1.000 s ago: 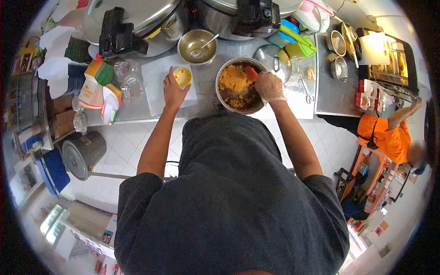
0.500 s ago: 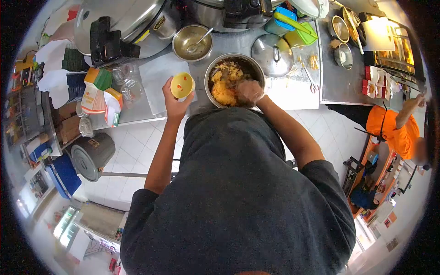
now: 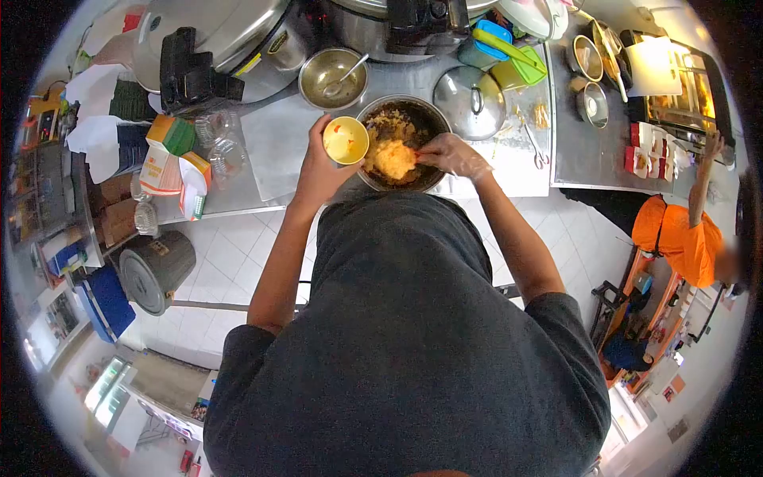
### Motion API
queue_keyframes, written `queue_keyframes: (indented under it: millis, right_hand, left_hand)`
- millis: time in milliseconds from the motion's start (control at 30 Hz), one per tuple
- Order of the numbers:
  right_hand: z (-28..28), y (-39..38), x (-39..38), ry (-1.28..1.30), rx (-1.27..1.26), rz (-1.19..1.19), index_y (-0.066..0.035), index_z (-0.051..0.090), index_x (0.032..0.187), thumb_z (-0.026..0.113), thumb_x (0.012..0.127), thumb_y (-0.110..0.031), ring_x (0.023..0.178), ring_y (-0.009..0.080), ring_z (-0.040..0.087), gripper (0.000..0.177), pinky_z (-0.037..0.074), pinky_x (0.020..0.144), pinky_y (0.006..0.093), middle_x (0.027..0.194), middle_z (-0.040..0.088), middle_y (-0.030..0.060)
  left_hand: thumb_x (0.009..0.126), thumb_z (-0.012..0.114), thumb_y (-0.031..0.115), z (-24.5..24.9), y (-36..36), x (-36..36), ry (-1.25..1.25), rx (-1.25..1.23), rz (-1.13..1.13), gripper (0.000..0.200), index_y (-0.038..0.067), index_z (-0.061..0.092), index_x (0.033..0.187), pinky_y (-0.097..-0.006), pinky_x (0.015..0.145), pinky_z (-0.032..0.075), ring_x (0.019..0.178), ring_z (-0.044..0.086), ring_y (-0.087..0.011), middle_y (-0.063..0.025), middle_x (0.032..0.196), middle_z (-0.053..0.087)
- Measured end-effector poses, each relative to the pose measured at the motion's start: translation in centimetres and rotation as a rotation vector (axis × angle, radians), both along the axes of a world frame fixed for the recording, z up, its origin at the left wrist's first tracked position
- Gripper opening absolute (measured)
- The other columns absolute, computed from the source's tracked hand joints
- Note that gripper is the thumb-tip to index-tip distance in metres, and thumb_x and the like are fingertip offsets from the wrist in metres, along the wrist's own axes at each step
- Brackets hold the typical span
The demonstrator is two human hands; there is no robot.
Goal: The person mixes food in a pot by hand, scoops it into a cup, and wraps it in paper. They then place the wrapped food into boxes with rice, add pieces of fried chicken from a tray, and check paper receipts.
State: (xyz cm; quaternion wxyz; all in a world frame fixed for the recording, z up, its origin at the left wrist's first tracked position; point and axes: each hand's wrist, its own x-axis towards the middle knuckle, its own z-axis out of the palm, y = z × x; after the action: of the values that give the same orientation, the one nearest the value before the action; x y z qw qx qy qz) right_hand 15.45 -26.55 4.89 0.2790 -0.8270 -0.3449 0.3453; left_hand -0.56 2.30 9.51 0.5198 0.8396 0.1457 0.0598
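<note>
My left hand [image 3: 319, 171] is wrapped round a small yellow cup [image 3: 346, 141], tilted so its inside shows, with a few red bits in it. The cup is at the left rim of a steel pot [image 3: 437, 119]. Inside the pot lies an orange-yellow food mass [image 3: 395, 159] with brown residue on the walls. My right hand [image 3: 455, 155], which seems to wear a clear glove, is closed at the pot's right rim. Its fingertips pinch something small and reddish beside the food, too small to name.
Behind are a steel bowl [image 3: 334, 78] with a spoon, large cookers [image 3: 278, 48] and a glass lid [image 3: 469, 102]. Scissors [image 3: 540, 151] lie right; cartons [image 3: 163, 163] and clear containers [image 3: 226, 151] stand left. A person in orange [image 3: 675, 238] is at the far right.
My left hand has brought the cup rightward to the pot's rim. My right hand has drawn back from inside the pot to its right edge. The person in orange has raised an arm.
</note>
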Motion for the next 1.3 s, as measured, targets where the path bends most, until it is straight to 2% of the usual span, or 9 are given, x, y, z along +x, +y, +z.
queue_keyframes:
  millis: [133,167,200,333,433,667,800,1200,1300]
  right_hand:
    - [7.9,0.1,0.3,-0.164,-0.038,-0.115,-0.007,0.080,0.110,0.071,0.093,-0.034,0.093,0.0356,0.073,0.033,0.057,0.088,0.0423,0.107,0.077,0.0168]
    - [10.0,0.5,-0.1,-0.180,-0.080,-0.179,-0.009,0.081,0.108,0.069,0.094,-0.036,0.095,0.0367,0.072,0.033,0.058,0.090,0.0427,0.110,0.077,0.0152]
    - [11.8,1.7,-1.0,-0.311,-0.088,-0.173,-0.008,0.080,0.106,0.064,0.097,-0.031,0.079,0.0372,0.072,0.029,0.060,0.074,0.0452,0.096,0.077,0.0155]
    - [11.9,4.3,-4.0,-0.738,-0.052,-0.039,-0.007,0.068,0.108,0.055,0.100,-0.021,0.068,0.0344,0.070,0.021,0.053,0.054,0.0484,0.075,0.069,0.0139]
    - [14.1,4.0,-4.4,-0.803,0.010,-0.152,-0.008,0.067,0.111,0.056,0.100,-0.022,0.066,0.0345,0.070,0.021,0.053,0.054,0.0489,0.075,0.069,0.0132]
    - [10.6,1.6,-0.7,-0.251,0.009,-0.061,-0.016,0.082,0.110,0.071,0.093,-0.033,0.083,0.0332,0.074,0.026,0.058,0.077,0.0425,0.097,0.078,0.0130]
    - [13.5,3.7,0.0,-0.421,-0.259,-0.001,-0.021,0.082,0.107,0.069,0.093,-0.037,0.089,0.0341,0.074,0.025,0.058,0.082,0.0445,0.096,0.078,0.0110]
    - [13.2,5.8,0.4,-0.566,-0.241,0.013,-0.016,0.081,0.101,0.066,0.092,-0.035,0.090,0.0352,0.075,0.026,0.060,0.079,0.0459,0.098,0.077,0.0136]
    - [7.5,6.9,1.8,-0.616,-0.440,0.115,-0.009,0.078,0.088,0.065,0.091,-0.026,0.084,0.0352,0.076,0.022,0.060,0.078,0.0474,0.091,0.077,0.0176]
  left_hand:
    - [0.074,0.092,0.015,0.5,-0.3,2.2,-0.035,0.312,-0.152,0.089,0.004,0.040,0.146,-0.0427,0.108,0.049,0.131,0.058,-0.0361,-0.0203,0.140,0.056]
    - [0.075,0.091,0.017,0.5,-1.0,2.6,-0.030,0.217,-0.168,0.088,0.004,0.040,0.145,-0.0434,0.108,0.048,0.130,0.058,-0.0372,-0.0213,0.140,0.056]
    - [0.075,0.091,0.018,0.5,-2.0,3.0,-0.025,0.121,-0.185,0.088,0.004,0.041,0.145,-0.0441,0.108,0.048,0.130,0.057,-0.0382,-0.0222,0.139,0.057]
    - [0.073,0.095,0.021,-0.9,-4.8,4.4,-0.038,-0.157,-0.158,0.090,0.003,0.042,0.143,-0.0418,0.107,0.050,0.126,0.061,-0.0323,-0.0192,0.137,0.059]
    - [0.072,0.096,0.019,-3.4,-4.7,4.4,-0.039,-0.321,-0.140,0.091,0.002,0.041,0.142,-0.0378,0.106,0.050,0.125,0.061,-0.0264,-0.0168,0.137,0.059]
    - [0.071,0.095,0.017,-2.1,-4.1,3.1,-0.089,-0.230,-0.315,0.095,0.003,0.036,0.145,-0.0389,0.110,0.047,0.129,0.058,-0.0293,-0.0165,0.137,0.057]
    - [0.070,0.094,0.015,-4.4,-3.9,1.8,0.004,-0.281,-0.304,0.096,0.004,0.036,0.146,-0.0399,0.111,0.047,0.129,0.058,-0.0301,-0.0175,0.137,0.058]
    - [0.075,0.092,0.014,-2.4,-1.3,-1.5,0.008,-0.273,-0.049,0.091,0.002,0.036,0.144,-0.0396,0.110,0.047,0.128,0.058,-0.0263,-0.0167,0.135,0.058]
    - [0.074,0.093,0.013,-3.4,-0.3,-2.9,0.073,-0.282,0.034,0.092,0.002,0.035,0.145,-0.0394,0.110,0.046,0.129,0.058,-0.0256,-0.0158,0.135,0.057]
